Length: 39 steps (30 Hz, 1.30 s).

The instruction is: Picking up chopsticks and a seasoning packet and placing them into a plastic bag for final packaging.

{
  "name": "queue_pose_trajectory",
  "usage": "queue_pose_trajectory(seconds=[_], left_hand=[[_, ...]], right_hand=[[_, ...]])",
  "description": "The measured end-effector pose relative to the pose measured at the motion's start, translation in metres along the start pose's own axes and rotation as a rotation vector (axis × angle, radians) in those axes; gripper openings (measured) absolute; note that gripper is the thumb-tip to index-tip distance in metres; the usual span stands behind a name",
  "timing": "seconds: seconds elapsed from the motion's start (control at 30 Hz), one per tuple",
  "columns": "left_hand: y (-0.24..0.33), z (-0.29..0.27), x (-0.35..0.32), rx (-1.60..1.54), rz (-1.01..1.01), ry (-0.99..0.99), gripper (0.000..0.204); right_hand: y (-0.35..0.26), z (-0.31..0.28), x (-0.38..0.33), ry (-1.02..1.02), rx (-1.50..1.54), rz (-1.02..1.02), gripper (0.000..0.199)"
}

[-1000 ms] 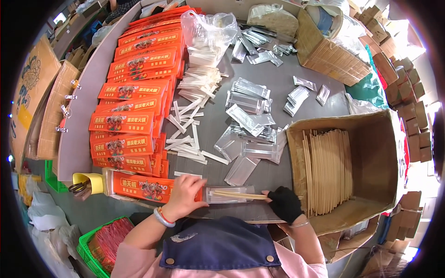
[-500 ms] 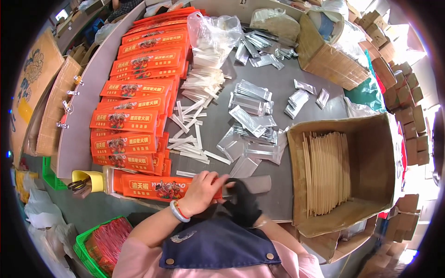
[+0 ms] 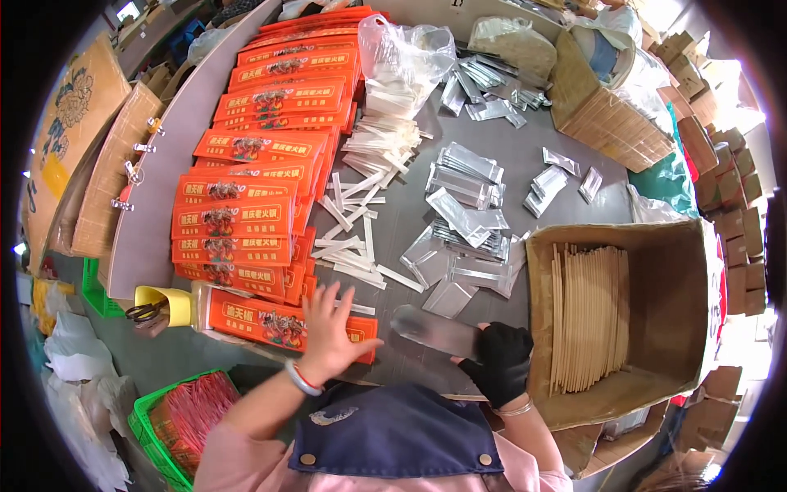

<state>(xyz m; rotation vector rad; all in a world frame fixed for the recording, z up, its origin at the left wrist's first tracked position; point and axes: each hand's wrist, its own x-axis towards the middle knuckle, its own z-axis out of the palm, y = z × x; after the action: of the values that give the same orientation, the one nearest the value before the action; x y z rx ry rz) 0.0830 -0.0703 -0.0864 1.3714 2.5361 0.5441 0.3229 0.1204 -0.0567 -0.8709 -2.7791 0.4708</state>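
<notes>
My left hand [image 3: 328,334], bare with a pale bangle and a red cord at the wrist, is open with fingers spread over the right part of an orange-red printed packet [image 3: 254,321] at the table's front edge. In a black fingerless glove, my right hand [image 3: 502,361] is closed on the right end of a flat, greyish see-through strip [image 3: 434,331] with a rounded end. Motion blurs the strip, so its kind is unclear. Beyond it lie silvery flat sachets [image 3: 467,217] in a loose heap. Narrow white paper-wrapped sticks [image 3: 352,246] are scattered left of them.
Stacked orange-red packets [image 3: 234,217] fill the table's left side. A cardboard box [image 3: 664,328] with wooden chopsticks [image 3: 592,320] stands at right. A yellow holder [image 3: 176,305] with scissors [image 3: 147,313] sits at the left front corner, above a green basket [image 3: 156,418] of red packets.
My hands have parted: the left has opened and lifted off the packet, the right has moved right. The see-through strip, lying beside the right hand before, is now in its grasp. The view has shifted slightly.
</notes>
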Motion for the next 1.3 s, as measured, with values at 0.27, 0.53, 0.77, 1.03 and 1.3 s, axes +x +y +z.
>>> queue_pose_trajectory(seconds=[0.27, 0.53, 0.77, 1.03, 1.3], left_hand=[[-0.012, 0.024, -0.011, -0.262, -0.059, 0.023, 0.101], [-0.024, 0.005, 0.007, -0.25, 0.042, -0.1, 0.08], [-0.035, -0.006, 0.069, 0.079, 0.172, -0.313, 0.008], [0.087, 0.073, 0.084, -0.429, 0.145, -0.182, 0.015], [0.112, 0.092, 0.141, -0.196, 0.326, 0.085, 0.023]], right_hand=[[-0.011, 0.0, -0.002, -0.216, -0.049, -0.09, 0.064], [-0.055, 0.052, 0.023, -0.043, 0.229, -0.244, 0.065], [0.1, -0.015, -0.038, -0.059, -0.424, 0.833, 0.034], [0.117, -0.006, -0.049, -0.049, -0.359, 0.865, 0.025], [0.099, -0.009, -0.045, -0.122, -0.322, 0.904, 0.023]])
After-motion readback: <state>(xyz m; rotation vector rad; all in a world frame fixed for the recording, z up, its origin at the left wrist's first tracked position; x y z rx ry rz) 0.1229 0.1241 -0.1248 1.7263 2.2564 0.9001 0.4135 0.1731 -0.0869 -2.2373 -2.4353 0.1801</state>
